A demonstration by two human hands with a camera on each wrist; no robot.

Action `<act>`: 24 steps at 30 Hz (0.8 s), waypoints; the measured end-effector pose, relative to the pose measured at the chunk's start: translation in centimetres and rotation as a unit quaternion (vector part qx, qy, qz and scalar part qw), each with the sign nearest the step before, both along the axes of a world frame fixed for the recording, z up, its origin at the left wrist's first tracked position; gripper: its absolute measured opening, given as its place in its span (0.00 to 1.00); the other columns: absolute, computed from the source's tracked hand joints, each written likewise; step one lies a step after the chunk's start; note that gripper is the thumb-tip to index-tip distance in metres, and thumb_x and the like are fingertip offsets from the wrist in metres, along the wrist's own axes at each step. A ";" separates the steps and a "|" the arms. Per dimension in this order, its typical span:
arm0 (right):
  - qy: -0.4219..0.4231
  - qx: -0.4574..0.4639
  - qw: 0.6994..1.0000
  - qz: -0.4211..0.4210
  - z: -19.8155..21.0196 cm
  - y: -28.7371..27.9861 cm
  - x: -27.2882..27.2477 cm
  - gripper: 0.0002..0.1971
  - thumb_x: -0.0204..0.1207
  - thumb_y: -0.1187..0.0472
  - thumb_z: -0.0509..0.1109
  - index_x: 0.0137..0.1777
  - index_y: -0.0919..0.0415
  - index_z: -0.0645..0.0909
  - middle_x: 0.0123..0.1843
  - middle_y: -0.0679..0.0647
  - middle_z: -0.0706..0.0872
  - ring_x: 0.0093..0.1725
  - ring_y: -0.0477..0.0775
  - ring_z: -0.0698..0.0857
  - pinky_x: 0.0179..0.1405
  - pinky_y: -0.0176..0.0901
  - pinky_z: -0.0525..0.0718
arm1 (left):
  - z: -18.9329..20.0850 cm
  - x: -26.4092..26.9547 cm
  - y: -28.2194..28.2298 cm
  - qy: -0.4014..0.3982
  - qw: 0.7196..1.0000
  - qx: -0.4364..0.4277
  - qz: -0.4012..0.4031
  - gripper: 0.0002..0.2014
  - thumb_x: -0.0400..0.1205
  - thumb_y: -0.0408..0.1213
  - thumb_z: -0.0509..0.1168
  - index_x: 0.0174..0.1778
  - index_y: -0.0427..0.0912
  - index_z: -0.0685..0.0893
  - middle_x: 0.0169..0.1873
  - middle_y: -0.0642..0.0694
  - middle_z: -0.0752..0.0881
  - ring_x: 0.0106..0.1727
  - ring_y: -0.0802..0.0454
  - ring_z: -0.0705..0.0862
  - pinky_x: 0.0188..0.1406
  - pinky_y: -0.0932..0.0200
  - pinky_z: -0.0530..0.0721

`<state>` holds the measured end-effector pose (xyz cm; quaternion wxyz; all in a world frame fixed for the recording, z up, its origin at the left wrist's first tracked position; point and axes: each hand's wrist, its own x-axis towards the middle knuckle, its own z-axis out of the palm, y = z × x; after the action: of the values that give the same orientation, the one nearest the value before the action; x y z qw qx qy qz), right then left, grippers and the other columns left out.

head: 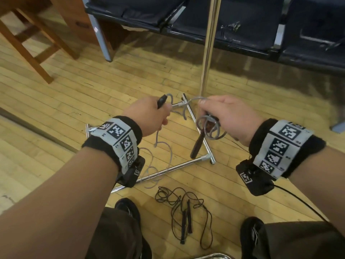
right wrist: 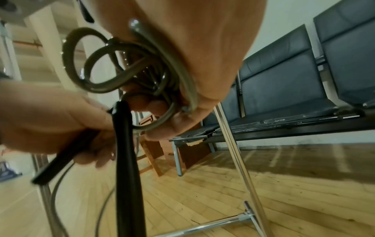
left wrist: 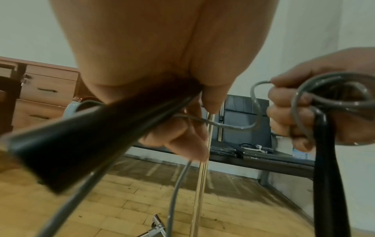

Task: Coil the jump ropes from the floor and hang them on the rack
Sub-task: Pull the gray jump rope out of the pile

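Nearest the lens, your left hand [left wrist: 154, 67] had its fingers curled tight round one tapered black plastic handle [left wrist: 67, 144] of the grey plastic-coated jump rope [head: 164, 152], the handle's butt jutting back toward the wrist camera. That grey cord ran out of the fist and across to your right hand [head: 228, 116], with a slack length dropping in loose loops onto the pale wooden plank floor [head: 74, 101] over the rack's base bars. Your right hand was closed on a bundle of small grey coils [right wrist: 129, 72], several turns gathered against the palm, thumb and fingers wrapped through them. The second black handle [head: 198, 144] dangled straight down from that bundle, hanging free. Both hands were up in front of you, close together but not touching, just ahead of the chrome tubular rack [head: 209, 53], whose upright pole rose between them in the head view. Down between your black shoes [head: 127, 208], a thin dark brown jump rope with slim dark handles [head: 184, 210] lay in an untidy tangle on the boards. Behind the rack stood a row of dark blue padded waiting seats [head: 242, 25].
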<state>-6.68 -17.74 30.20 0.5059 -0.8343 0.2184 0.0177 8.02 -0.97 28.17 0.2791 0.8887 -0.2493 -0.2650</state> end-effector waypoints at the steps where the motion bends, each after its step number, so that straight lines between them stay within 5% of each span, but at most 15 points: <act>1: -0.014 0.009 1.000 -0.007 0.5 -0.1 0.0 0.23 0.88 0.46 0.60 0.40 0.64 0.82 0.38 0.58 0.89 0.35 0.45 0.86 0.41 0.41 0.89 | 0.0 -0.2 -0.1 -0.001 1.000 0.013 -0.012 0.18 0.93 0.55 0.58 0.54 0.48 0.88 0.46 0.50 0.94 0.44 0.50 0.91 0.41 0.53 0.85; 3: -0.022 0.011 1.000 0.001 1.3 -0.2 -0.1 0.22 0.87 0.48 0.61 0.38 0.63 0.82 0.36 0.56 0.87 0.35 0.47 0.86 0.45 0.45 0.88 | -0.1 -0.4 -0.2 -0.025 0.999 0.028 -0.039 0.18 0.93 0.56 0.57 0.57 0.49 0.86 0.47 0.48 0.91 0.43 0.49 0.85 0.39 0.55 0.80; 5: -0.006 -0.004 1.000 0.029 1.5 0.0 -0.2 0.20 0.86 0.49 0.62 0.37 0.61 0.82 0.38 0.61 0.86 0.36 0.48 0.84 0.50 0.55 0.86 | -0.1 -0.8 -0.4 -0.024 0.998 -0.016 -0.059 0.11 0.92 0.57 0.58 0.60 0.62 0.84 0.42 0.62 0.87 0.42 0.58 0.84 0.34 0.63 0.78; 7: 0.015 -0.027 0.998 0.057 1.5 0.3 -0.3 0.18 0.85 0.51 0.63 0.34 0.56 0.82 0.37 0.60 0.83 0.36 0.49 0.81 0.52 0.60 0.85 | 0.2 -1.4 -0.7 0.038 0.990 -0.113 -0.072 0.12 0.92 0.54 0.61 0.64 0.69 0.88 0.42 0.69 0.91 0.47 0.66 0.89 0.46 0.64 0.84; 10: 0.048 -0.049 0.993 0.096 1.5 0.5 -0.4 0.18 0.85 0.53 0.63 0.32 0.52 0.79 0.38 0.57 0.81 0.40 0.55 0.80 0.55 0.67 0.83 | 0.5 -2.1 -1.4 0.100 0.969 -0.202 -0.099 0.14 0.89 0.53 0.62 0.62 0.65 0.92 0.51 0.61 0.95 0.55 0.60 0.91 0.63 0.48 0.86; 12: 0.065 -0.061 0.990 0.108 1.4 0.3 -0.6 0.18 0.85 0.52 0.60 0.35 0.54 0.80 0.43 0.60 0.85 0.46 0.60 0.83 0.58 0.68 0.82 | 0.6 -2.3 -1.7 0.077 0.973 -0.179 -0.122 0.13 0.89 0.56 0.63 0.54 0.61 0.93 0.45 0.57 0.95 0.48 0.59 0.92 0.59 0.47 0.88; 17: 0.104 -0.113 0.980 0.127 0.6 -0.1 -0.7 0.16 0.85 0.51 0.59 0.43 0.55 0.85 0.46 0.55 0.89 0.49 0.58 0.86 0.58 0.67 0.85 | 0.1 -2.4 -2.2 -0.032 0.987 -0.083 -0.133 0.17 0.90 0.59 0.63 0.39 0.56 0.84 0.30 0.66 0.88 0.33 0.63 0.89 0.25 0.72 0.78; 24: 0.200 -0.130 0.959 0.155 -1.8 -1.6 -1.0 0.11 0.84 0.50 0.65 0.48 0.51 0.88 0.48 0.50 0.91 0.50 0.54 0.89 0.56 0.58 0.88 | 0.1 -0.6 -1.7 0.069 0.970 -0.225 0.060 0.18 0.86 0.59 0.64 0.38 0.52 0.83 0.23 0.57 0.77 0.30 0.49 0.78 0.41 0.42 0.87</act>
<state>-7.66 -19.33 28.39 0.3306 -0.8958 0.1835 0.2337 7.47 -2.64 28.25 0.5036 0.7963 -0.2285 -0.2451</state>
